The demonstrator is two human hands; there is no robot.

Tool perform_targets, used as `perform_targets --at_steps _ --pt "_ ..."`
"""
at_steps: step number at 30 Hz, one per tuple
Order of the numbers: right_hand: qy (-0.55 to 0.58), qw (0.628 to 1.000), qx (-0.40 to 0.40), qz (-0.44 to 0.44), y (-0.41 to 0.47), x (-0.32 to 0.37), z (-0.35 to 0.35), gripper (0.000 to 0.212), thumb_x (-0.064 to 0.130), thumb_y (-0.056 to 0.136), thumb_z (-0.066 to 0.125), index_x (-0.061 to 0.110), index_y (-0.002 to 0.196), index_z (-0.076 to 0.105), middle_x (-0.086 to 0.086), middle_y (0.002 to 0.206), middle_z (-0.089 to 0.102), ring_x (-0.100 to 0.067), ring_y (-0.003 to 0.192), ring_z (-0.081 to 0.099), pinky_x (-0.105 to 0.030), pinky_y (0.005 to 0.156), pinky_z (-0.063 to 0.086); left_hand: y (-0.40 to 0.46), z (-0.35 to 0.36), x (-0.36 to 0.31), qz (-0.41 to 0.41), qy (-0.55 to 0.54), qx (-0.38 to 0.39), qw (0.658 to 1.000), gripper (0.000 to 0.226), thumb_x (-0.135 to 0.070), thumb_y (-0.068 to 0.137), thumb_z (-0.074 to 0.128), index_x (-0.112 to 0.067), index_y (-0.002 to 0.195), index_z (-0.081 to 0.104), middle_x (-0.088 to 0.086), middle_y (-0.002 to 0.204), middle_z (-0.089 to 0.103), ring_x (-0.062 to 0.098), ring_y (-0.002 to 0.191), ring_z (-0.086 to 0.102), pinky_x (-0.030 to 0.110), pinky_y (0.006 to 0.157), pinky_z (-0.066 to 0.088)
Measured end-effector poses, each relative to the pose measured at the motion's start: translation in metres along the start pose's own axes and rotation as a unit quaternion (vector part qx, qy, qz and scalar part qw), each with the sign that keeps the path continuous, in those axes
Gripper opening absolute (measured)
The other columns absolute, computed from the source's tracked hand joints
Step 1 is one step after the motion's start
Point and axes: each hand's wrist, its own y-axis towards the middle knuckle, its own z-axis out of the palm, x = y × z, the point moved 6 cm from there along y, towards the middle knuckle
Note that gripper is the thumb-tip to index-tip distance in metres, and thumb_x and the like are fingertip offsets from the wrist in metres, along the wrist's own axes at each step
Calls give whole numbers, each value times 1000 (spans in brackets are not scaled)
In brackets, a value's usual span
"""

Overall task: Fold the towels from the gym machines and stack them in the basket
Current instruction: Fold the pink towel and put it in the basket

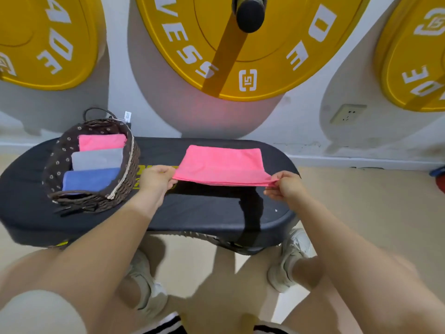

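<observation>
Standing before a white wall hung with yellow weight plates (243,44), a black padded bench (216,213) carries a wicker basket (96,201) near its left end. Inside the basket lie folded pink, grey and blue towels. A pink towel (221,165), folded to a flat rectangle, lies near the bench's far edge, right of the basket. The left hand (156,180) pinches its near-left corner; the right hand (284,186) pinches its near-right corner, lifting the near edge slightly off the bench.
</observation>
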Motion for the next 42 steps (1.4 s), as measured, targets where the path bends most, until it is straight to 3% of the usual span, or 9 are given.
perform_targets --at_steps 5,8,14,18,23,29,33,39,42 --pt "-152 984 62 66 -15 -58 1 25 5 91 42 3 96 66 -15 89 68 -27 81 66 -35 79 54 -8 -19 57 -2 184 47 982 25 4 81 62 -14 63 62 9 63 62 19 68 53 20 57 44" --pt "-238 965 101 47 -25 -62 1 14 3 89 50 6 92 64 -8 81 66 -21 78 63 -27 68 52 -19 -25 65 8 314 63 947 13 0 73 72 -7 84 69 13 82 63 19 79 54 29 76 44" --pt "-352 932 75 -33 -21 -60 -5 16 16 81 67 1 84 68 -10 76 59 -23 74 54 -31 66 45 -26 -21 54 94 469 86 874 14 -9 80 63 -13 67 58 8 71 55 21 70 46 26 64 33" --pt "-300 939 25 -168 -18 -38 -1 16 17 78 68 3 72 64 -1 96 59 -17 95 53 -29 77 38 -17 -15 49 96 471 103 871 14 -12 83 58 -13 69 61 5 75 60 22 76 51 25 67 35" --pt "-190 970 -1 -151 8 -24 10 12 15 78 57 14 67 51 -8 74 60 -22 73 51 -32 64 41 15 -16 56 14 285 47 957 10 1 81 61 -9 81 63 14 89 64 25 86 56 29 80 42" --pt "-172 977 -29 -124 60 -19 21 12 9 89 50 13 79 54 -6 86 59 -22 82 52 -38 74 45 52 0 49 28 176 68 982 14 -9 74 57 -9 86 61 11 80 51 19 77 44 27 61 34" --pt "-166 980 -39 -101 96 -16 28 6 9 90 50 8 86 55 -7 87 58 -22 82 51 -35 70 45 87 11 62 -64 68 53 994 17 -8 89 52 -18 81 64 12 99 60 23 94 52 37 86 42" --pt "-126 989 -23 -67 140 -15 40 8 10 94 44 8 92 51 -9 92 54 -21 85 46 -33 73 36 131 40 57 -58 67 58 994 25 -20 92 52 -27 70 60 -1 75 54 15 68 45 27 56 33" --pt "-157 986 -16 -46 159 -18 44 11 14 95 43 7 91 50 -9 89 53 -22 85 45 -33 73 35 149 50 50 2 149 46 988 25 -16 94 49 -27 73 56 -6 77 52 10 69 43 27 58 34"
